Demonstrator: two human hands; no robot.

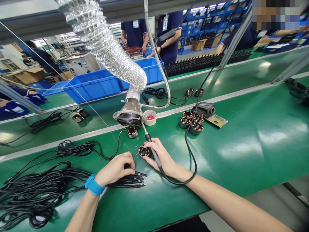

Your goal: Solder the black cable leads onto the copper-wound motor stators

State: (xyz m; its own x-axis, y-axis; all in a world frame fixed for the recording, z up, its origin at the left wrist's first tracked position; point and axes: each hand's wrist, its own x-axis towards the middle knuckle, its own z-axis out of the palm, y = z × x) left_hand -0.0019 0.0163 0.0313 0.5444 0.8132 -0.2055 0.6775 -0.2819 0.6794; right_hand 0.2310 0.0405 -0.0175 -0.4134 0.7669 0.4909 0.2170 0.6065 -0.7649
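Observation:
My right hand (160, 158) holds a soldering iron (154, 153), its tip pointing up and away beside the fume hood. The thumb and a finger of that hand also touch a round copper-wound stator (144, 150) on the green bench. To the left, my left hand (118, 167), with a blue wristband, is curled down over the ends of a bundle of black cables (130, 181); its fingertips pinch at the cables, and what exactly they grip is too small to tell. Another stator (132, 132) with a cable attached lies under the hood.
A foil duct ends in a fume hood (129, 116) above the bench (241, 145). Beside it is a tape roll (150, 118). Several stators (196, 128) and a metal iron stand (205, 110) are right of centre. Coiled cables (36, 190) cover the left. People stand behind blue bins (94, 85).

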